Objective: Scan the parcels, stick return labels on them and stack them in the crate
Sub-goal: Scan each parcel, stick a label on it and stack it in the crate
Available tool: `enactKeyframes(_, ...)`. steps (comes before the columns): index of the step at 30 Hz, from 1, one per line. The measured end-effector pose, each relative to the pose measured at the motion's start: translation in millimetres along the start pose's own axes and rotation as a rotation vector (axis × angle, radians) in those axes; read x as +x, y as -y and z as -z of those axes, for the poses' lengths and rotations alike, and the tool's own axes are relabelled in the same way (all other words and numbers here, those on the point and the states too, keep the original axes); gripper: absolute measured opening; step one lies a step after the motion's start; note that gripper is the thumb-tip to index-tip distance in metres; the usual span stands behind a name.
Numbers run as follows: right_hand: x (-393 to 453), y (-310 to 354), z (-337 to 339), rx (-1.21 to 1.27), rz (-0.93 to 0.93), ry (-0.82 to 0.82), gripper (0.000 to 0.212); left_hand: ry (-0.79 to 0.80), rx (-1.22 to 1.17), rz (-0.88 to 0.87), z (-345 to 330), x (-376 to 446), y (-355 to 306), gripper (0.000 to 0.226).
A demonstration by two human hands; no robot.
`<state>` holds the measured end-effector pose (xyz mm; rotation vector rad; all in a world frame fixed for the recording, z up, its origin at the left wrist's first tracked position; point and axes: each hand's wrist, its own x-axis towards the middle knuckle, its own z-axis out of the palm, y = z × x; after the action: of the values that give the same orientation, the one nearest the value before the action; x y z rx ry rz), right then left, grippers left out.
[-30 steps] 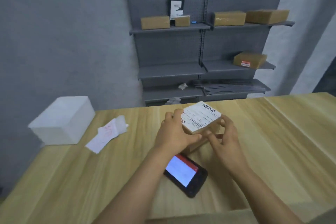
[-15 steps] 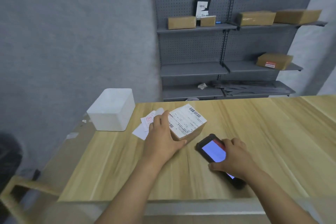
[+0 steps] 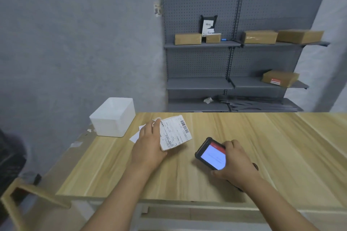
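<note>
left hand [image 3: 148, 148] around the near left side of a small brown cardboard parcel with a big white printed label [image 3: 175, 133] on top, fingers curled over its edge, grip holding it. parcel tipped up a little over the light wooden table [image 3: 281, 146], label with black barcode facing up. right hand [image 3: 237, 163] wrapped around a black handheld scanner with a lit white and red screen [image 3: 211, 154], grip holding it, just right of the parcel, not touching it. white open plastic crate [image 3: 113, 118] on the far left corner of the table, near the parcel. white paper slips [image 3: 137, 136] flat on the table, partly hidden under the left hand. behind the table, grey metal pegboard shelves [image 3: 234, 62] against a grey wall, with more brown cardboard boxes [image 3: 260, 36] on them, one with a red sticker [image 3: 280, 78]. pale wooden frame [image 3: 28, 193] low at the left, beside the table edge.
</note>
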<state>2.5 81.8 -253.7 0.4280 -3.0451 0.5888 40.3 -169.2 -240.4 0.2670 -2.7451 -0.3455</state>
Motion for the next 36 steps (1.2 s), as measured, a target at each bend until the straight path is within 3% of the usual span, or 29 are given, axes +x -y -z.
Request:
enactKeyframes(7, -3.4, -13.3, 19.0, -0.321, 0.135, -0.171, 0.060, -0.006, 0.146, 0.011, 6.1, -6.5, -15.9, 0.089)
enactKeyframes(15, -12.3, -34.3, 32.5, -0.272, 0.120, -0.249, 0.060, -0.029, 0.269, 0.007, 5.7, -7.0, -35.1, 0.086)
enactKeyframes(20, -12.0, -44.2, 35.8, -0.271, 0.146, -0.225, 0.064, -0.021, 0.278, 0.023, 5.8, -6.6, -40.5, 0.084)
enactKeyframes(25, -14.4, -50.3, 27.7, -0.111, 0.071, -0.089, 0.077, 0.061, 0.165, 0.177, 7.0, -18.2, -30.1, 0.090)
enactKeyframes(29, -16.4, -49.3, 11.1, 0.013, 0.003, 0.006, 0.071, 0.157, 0.111, 0.276, 6.1, -29.9, -30.3, 0.105)
enactKeyframes(36, -8.8, -35.3, -10.3, 0.011, 0.010, 0.052, 0.068, 0.199, -0.026, 0.404, 3.5, -40.3, -36.7, 0.102)
